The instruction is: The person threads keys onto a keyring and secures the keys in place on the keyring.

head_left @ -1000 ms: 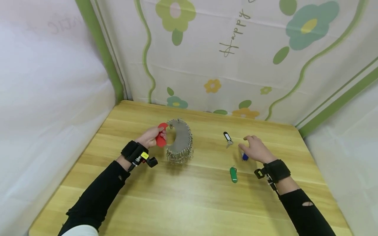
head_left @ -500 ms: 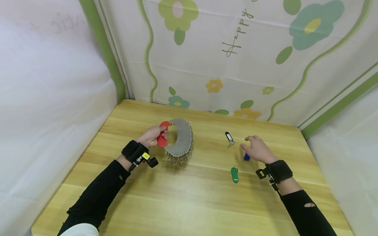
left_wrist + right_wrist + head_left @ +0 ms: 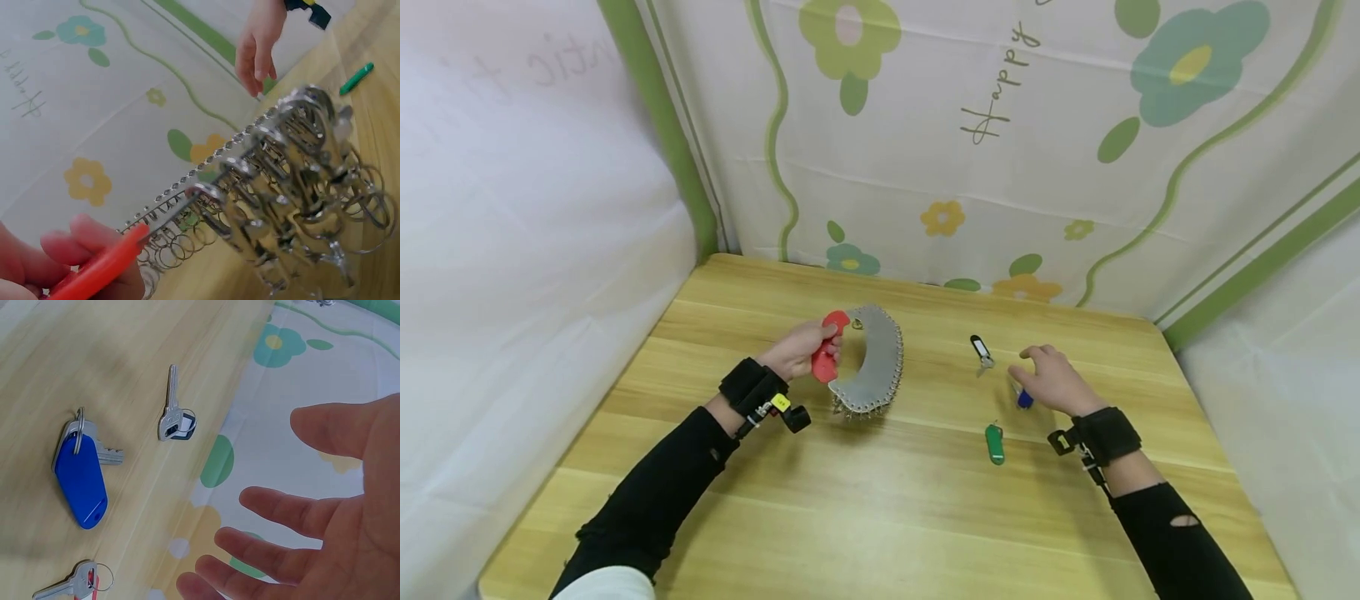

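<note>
My left hand grips the red handle of a crescent-shaped grey metal key holder. Snap hooks with split rings hang thickly along its curved edge, raised over the wooden table. My right hand hovers with fingers spread and relaxed, holding nothing. Below it lies a key with a blue tag, partly covered by the hand in the head view. Farther back is a key with a black-rimmed tag. A key by a red tag shows at the right wrist view's lower edge.
A green key tag lies on the wooden table in front of the right hand. Printed flower cloth hangs behind the table's back edge, and white cloth closes off the left side.
My left hand has shifted slightly right with the key holder, whose plate now faces up more and hides more of its hooks. My right hand and the keys stay put.
</note>
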A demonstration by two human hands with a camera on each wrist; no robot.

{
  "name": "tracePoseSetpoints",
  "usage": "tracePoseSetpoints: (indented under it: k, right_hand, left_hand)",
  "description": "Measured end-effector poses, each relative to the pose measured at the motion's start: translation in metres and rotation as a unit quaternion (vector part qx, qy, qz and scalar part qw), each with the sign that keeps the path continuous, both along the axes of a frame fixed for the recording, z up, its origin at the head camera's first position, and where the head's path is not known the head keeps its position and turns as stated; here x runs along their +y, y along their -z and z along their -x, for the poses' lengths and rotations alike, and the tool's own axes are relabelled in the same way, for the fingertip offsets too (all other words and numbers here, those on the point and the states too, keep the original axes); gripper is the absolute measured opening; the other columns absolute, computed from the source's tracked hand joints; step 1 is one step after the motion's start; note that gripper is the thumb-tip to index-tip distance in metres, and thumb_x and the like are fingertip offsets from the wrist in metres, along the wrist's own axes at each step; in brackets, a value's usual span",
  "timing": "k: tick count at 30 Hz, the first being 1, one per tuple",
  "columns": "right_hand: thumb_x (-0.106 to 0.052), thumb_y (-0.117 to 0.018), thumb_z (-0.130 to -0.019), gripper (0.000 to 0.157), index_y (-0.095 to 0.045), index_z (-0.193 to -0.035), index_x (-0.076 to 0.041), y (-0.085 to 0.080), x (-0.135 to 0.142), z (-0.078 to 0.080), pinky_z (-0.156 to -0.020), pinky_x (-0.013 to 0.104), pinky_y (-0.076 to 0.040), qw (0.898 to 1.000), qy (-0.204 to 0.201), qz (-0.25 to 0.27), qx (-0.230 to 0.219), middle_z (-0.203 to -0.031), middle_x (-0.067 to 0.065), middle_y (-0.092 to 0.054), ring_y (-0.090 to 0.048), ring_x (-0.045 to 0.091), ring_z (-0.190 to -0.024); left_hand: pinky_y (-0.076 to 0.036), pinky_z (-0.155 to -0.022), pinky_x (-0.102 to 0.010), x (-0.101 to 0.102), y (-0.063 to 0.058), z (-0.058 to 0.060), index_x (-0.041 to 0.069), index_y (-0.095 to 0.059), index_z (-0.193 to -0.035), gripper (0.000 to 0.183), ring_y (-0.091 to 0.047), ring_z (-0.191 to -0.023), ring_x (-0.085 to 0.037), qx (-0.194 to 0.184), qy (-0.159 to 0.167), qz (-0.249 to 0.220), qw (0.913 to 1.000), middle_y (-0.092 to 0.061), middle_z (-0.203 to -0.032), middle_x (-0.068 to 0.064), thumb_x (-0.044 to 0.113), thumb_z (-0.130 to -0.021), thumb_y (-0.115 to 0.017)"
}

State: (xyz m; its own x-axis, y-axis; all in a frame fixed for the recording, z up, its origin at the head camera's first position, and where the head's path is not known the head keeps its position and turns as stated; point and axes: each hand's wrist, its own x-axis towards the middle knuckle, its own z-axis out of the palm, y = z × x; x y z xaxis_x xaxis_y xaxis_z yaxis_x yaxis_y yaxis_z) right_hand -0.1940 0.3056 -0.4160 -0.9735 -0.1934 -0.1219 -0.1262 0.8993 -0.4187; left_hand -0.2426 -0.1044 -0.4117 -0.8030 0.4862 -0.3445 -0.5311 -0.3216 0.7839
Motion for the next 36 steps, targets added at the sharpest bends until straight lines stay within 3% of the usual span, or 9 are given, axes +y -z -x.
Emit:
tracePoseSetpoints:
  k: [4, 11, 18, 27, 28, 30, 34, 35, 36]
  right_hand:
    - [-0.037, -0.048, -0.098, 0.058, -0.043, -0.132, 0.011, 0.0, -0.001, 0.001, -0.09, 0.061, -0.037, 1.0, -0.004, -0.001, 0.001, -0.135, 0.037, -0.032, -0.03, 0.054, -0.122]
    - [-0.035, -0.049, -0.098, 0.057, -0.043, -0.131, 0.012, -0.003, 0.001, 0.001, -0.092, 0.061, -0.035, 1.0, -0.003, -0.009, 0.002, -0.135, 0.038, -0.032, -0.03, 0.055, -0.122]
    - [-0.035, -0.048, -0.098, 0.057, -0.043, -0.131, 0.011, -0.003, 0.001, 0.0, -0.091, 0.061, -0.035, 1.0, -0.002, -0.001, -0.002, -0.135, 0.038, -0.032, -0.03, 0.055, -0.122]
    - [-0.032, -0.048, -0.098, 0.055, -0.043, -0.131, 0.012, -0.002, 0.001, -0.001, -0.086, 0.056, -0.041, 1.0, -0.005, -0.002, -0.013, -0.133, 0.037, -0.035, -0.046, 0.049, -0.112]
    - [-0.032, -0.048, -0.098, 0.055, -0.043, -0.132, 0.011, -0.001, 0.001, -0.001, -0.086, 0.056, -0.042, 1.0, -0.005, -0.002, -0.013, -0.133, 0.037, -0.036, -0.047, 0.048, -0.111]
    - [-0.032, -0.048, -0.098, 0.055, -0.043, -0.132, 0.011, -0.001, 0.0, 0.0, -0.085, 0.056, -0.042, 1.0, -0.007, -0.003, -0.014, -0.133, 0.037, -0.036, -0.048, 0.048, -0.111]
    - [-0.033, -0.048, -0.098, 0.055, -0.043, -0.132, 0.011, 0.001, 0.0, 0.001, -0.084, 0.056, -0.042, 1.0, -0.01, -0.005, -0.019, -0.132, 0.036, -0.038, -0.049, 0.048, -0.109]
    - [-0.033, -0.048, -0.098, 0.055, -0.043, -0.132, 0.011, 0.001, 0.0, 0.001, -0.083, 0.056, -0.043, 1.0, -0.01, -0.007, -0.021, -0.131, 0.036, -0.039, -0.049, 0.047, -0.109]
    - [-0.033, -0.047, -0.099, 0.055, -0.043, -0.132, 0.01, 0.001, 0.0, 0.002, -0.083, 0.057, -0.042, 1.0, -0.01, -0.009, -0.022, -0.131, 0.036, -0.039, -0.049, 0.047, -0.11]
  left_hand:
    - [-0.039, -0.062, -0.022, -0.008, 0.014, 0.011, 0.004, -0.007, -0.147, 0.046, -0.039, -0.062, -0.011, -0.03, 0.007, -0.006, 0.9995, -0.039, -0.078, -0.003, 0.015, -0.105, -0.024]
    - [-0.042, -0.064, -0.029, -0.037, 0.041, 0.031, 0.008, -0.015, -0.142, 0.039, -0.044, -0.062, -0.013, -0.095, 0.004, 0.096, 0.9908, -0.043, -0.076, -0.003, 0.016, -0.105, -0.022]
    - [-0.044, -0.063, -0.032, -0.044, 0.048, 0.037, -0.001, -0.021, -0.139, 0.037, -0.047, -0.067, -0.015, -0.017, 0.046, 0.204, 0.9778, -0.046, -0.088, -0.009, 0.015, -0.105, -0.021]
    - [-0.048, -0.068, -0.032, -0.055, 0.056, 0.034, -0.006, -0.024, -0.127, 0.027, -0.053, -0.076, -0.02, 0.043, 0.032, 0.276, 0.9596, -0.047, -0.098, -0.017, 0.004, -0.102, -0.029]
    - [-0.048, -0.066, -0.031, -0.057, 0.056, 0.033, -0.006, -0.027, -0.124, 0.024, -0.053, -0.075, -0.02, 0.061, 0.032, 0.301, 0.9512, -0.049, -0.097, -0.018, 0.005, -0.102, -0.031]
    - [-0.046, -0.062, -0.029, -0.061, 0.055, 0.031, -0.005, -0.035, -0.115, 0.02, -0.052, -0.071, -0.019, 0.117, 0.037, 0.385, 0.9148, -0.05, -0.093, -0.016, 0.009, -0.102, -0.037]
    - [-0.042, -0.053, -0.027, -0.065, 0.049, 0.028, -0.004, -0.048, -0.101, 0.023, -0.051, -0.063, -0.019, 0.229, 0.05, 0.559, 0.795, -0.051, -0.082, -0.013, 0.019, -0.098, -0.049]
    - [-0.041, -0.052, -0.028, -0.065, 0.047, 0.028, -0.004, -0.05, -0.099, 0.025, -0.051, -0.062, -0.02, 0.25, 0.053, 0.588, 0.7679, -0.051, -0.081, -0.013, 0.021, -0.097, -0.051]
    - [-0.041, -0.052, -0.028, -0.064, 0.045, 0.028, -0.004, -0.051, -0.098, 0.026, -0.052, -0.061, -0.021, 0.264, 0.057, 0.602, 0.7513, -0.052, -0.079, -0.013, 0.022, -0.096, -0.052]
